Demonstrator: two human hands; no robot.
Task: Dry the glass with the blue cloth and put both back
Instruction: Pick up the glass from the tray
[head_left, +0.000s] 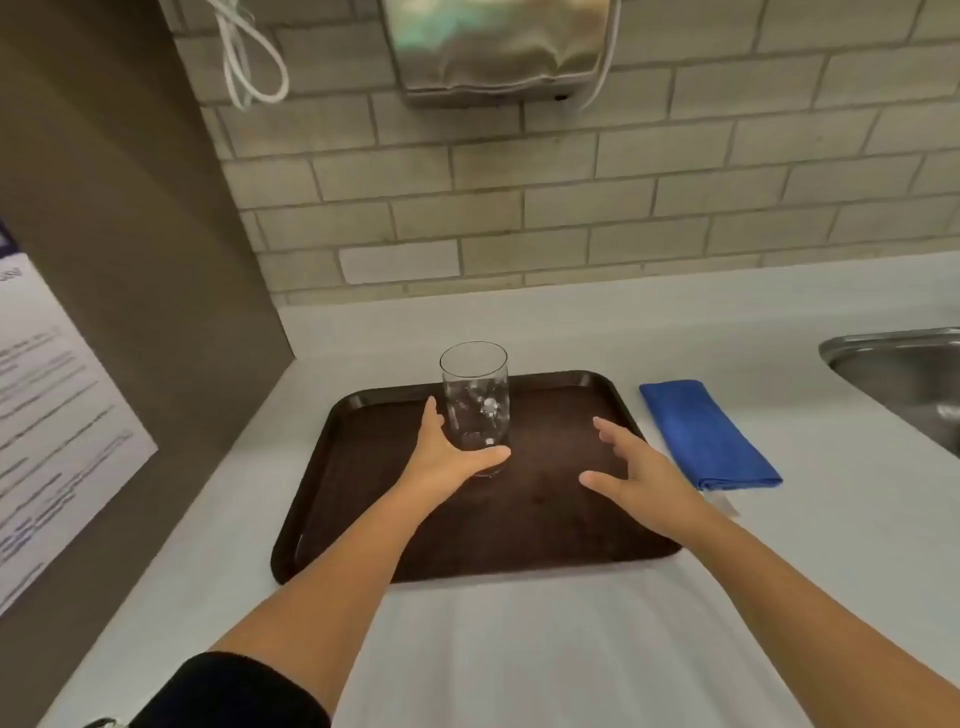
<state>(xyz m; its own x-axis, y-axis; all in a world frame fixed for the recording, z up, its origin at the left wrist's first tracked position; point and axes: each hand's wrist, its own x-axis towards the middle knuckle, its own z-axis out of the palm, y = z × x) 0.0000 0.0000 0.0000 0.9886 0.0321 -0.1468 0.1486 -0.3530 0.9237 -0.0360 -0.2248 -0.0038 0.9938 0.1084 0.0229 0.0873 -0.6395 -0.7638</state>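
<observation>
A clear tall glass (475, 395) stands upright on a dark brown tray (561, 535), with water drops showing inside it. My left hand (447, 452) wraps around the glass's lower part, thumb in front and fingers behind its left side. My right hand (631, 465) hovers over the tray to the right of the glass, fingers spread and holding nothing. A folded blue cloth (709, 434) lies on the white counter just right of the tray, apart from both hands.
A steel sink (904, 374) is set into the white counter (571, 649) at the right. A tiled wall runs behind, with a metal dispenser (498, 47) and a white cable (249, 62) hanging above. A brown side panel with a printed sheet (47, 415) stands at the left.
</observation>
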